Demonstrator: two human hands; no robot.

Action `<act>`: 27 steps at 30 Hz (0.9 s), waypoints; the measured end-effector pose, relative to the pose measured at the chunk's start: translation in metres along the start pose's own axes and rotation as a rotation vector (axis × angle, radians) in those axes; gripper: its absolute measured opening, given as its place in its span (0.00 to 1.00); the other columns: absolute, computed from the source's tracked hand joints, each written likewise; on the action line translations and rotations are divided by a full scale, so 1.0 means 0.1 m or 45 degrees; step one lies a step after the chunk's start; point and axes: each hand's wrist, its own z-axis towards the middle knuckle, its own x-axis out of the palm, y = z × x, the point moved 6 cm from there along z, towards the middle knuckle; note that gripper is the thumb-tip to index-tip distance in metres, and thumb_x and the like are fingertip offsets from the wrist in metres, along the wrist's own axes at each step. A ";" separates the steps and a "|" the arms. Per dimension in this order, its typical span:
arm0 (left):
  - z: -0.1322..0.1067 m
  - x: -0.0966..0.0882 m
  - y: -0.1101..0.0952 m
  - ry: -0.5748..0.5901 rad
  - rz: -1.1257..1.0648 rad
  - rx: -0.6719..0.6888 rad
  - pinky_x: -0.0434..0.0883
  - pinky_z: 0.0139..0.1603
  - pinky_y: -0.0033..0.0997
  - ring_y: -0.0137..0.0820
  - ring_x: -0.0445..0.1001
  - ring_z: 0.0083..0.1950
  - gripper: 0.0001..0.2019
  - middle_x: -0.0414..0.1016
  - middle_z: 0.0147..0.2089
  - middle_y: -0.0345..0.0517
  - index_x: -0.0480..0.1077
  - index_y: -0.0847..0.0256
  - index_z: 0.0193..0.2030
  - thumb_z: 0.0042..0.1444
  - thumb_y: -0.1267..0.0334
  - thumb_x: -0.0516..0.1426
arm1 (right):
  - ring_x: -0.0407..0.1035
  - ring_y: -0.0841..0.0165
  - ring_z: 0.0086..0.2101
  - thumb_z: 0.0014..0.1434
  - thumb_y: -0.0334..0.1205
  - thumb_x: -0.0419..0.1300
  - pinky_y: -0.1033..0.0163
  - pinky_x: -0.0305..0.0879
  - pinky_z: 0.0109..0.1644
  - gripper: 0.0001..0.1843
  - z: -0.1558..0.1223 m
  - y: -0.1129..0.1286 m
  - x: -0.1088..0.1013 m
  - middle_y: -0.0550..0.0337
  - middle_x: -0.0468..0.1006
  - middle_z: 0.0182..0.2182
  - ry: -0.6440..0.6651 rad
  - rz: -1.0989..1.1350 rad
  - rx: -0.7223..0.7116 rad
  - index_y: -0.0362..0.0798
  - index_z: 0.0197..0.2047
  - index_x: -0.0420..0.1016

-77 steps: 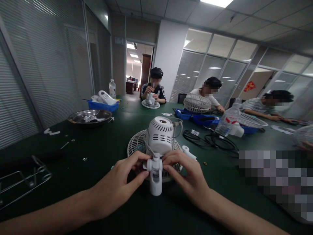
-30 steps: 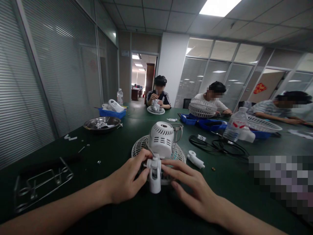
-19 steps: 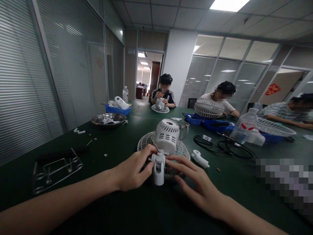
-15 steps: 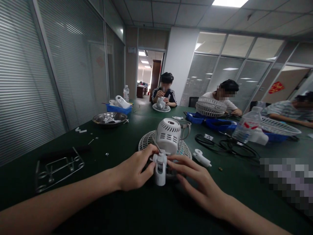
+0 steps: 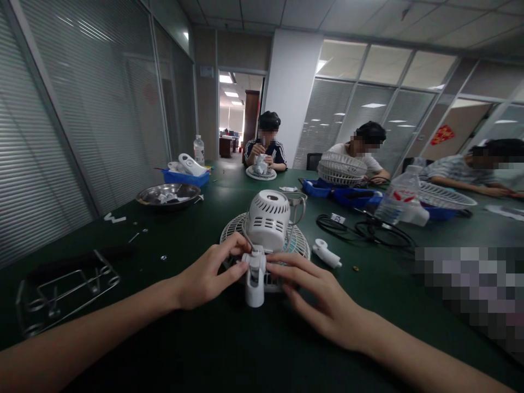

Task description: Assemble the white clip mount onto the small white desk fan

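A white fan motor housing [image 5: 269, 221] rests on a round fan grille [image 5: 301, 240] in front of me. From its near side a white neck bracket [image 5: 255, 292] sticks out toward me. My left hand [image 5: 208, 275] pinches the left side of the bracket's joint between thumb and forefinger. My right hand [image 5: 323, 297] has its fingers stretched out, with the fingertips against the joint's right side; its thumb sits lower, apart from the bracket. Whatever small part may be between the left fingertips is hidden.
A loose white neck piece [image 5: 326, 254] and a small brass-coloured nut [image 5: 355, 268] lie right of the grille. Black cable [image 5: 372, 232] and a plastic bottle [image 5: 397, 196] are beyond. At left are a wire stand [image 5: 69, 289], a metal bowl [image 5: 167, 204] and a blue tray [image 5: 186, 178]. Several co-workers sit opposite.
The view has turned slightly right, so everything appears shifted left and a little up. Both hands stay at the bracket's joint, with little visible change in their grip.
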 end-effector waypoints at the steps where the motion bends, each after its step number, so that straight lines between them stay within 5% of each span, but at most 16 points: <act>1: 0.01 -0.01 -0.01 0.003 -0.027 -0.026 0.68 0.47 0.36 0.34 0.73 0.44 0.11 0.72 0.42 0.43 0.61 0.59 0.46 0.64 0.55 0.50 | 0.61 0.68 0.58 0.64 0.28 0.50 0.58 0.62 0.61 0.27 -0.01 -0.01 0.00 0.56 0.63 0.60 -0.005 0.005 0.003 0.55 0.64 0.59; 8: 0.10 -0.17 0.06 0.006 -0.122 -0.282 0.69 0.51 0.37 0.37 0.71 0.50 0.15 0.73 0.43 0.43 0.65 0.59 0.41 0.55 0.53 0.61 | 0.66 0.68 0.52 0.62 0.27 0.53 0.59 0.67 0.56 0.28 -0.05 -0.06 0.00 0.54 0.65 0.58 -0.084 0.042 0.023 0.53 0.63 0.55; 13: 0.07 -0.11 0.09 0.052 -0.128 -0.263 0.69 0.42 0.31 0.31 0.68 0.41 0.17 0.65 0.37 0.39 0.61 0.60 0.33 0.58 0.48 0.57 | 0.66 0.67 0.52 0.63 0.28 0.51 0.57 0.66 0.58 0.29 -0.03 0.00 0.01 0.51 0.62 0.61 0.005 -0.017 0.044 0.52 0.66 0.52; 18: 0.04 -0.05 0.08 0.169 -0.388 -0.253 0.69 0.45 0.30 0.30 0.69 0.41 0.15 0.67 0.38 0.40 0.63 0.61 0.36 0.66 0.51 0.49 | 0.64 0.63 0.56 0.63 0.29 0.51 0.54 0.63 0.61 0.29 -0.03 0.02 -0.02 0.50 0.61 0.61 -0.007 -0.089 0.060 0.52 0.66 0.53; 27: 0.08 -0.10 0.14 0.242 -0.331 -0.243 0.69 0.46 0.32 0.31 0.71 0.43 0.12 0.71 0.38 0.41 0.68 0.62 0.36 0.62 0.55 0.55 | 0.61 0.65 0.58 0.63 0.28 0.51 0.56 0.63 0.62 0.30 -0.03 0.02 0.00 0.53 0.61 0.60 0.006 -0.078 0.075 0.55 0.66 0.53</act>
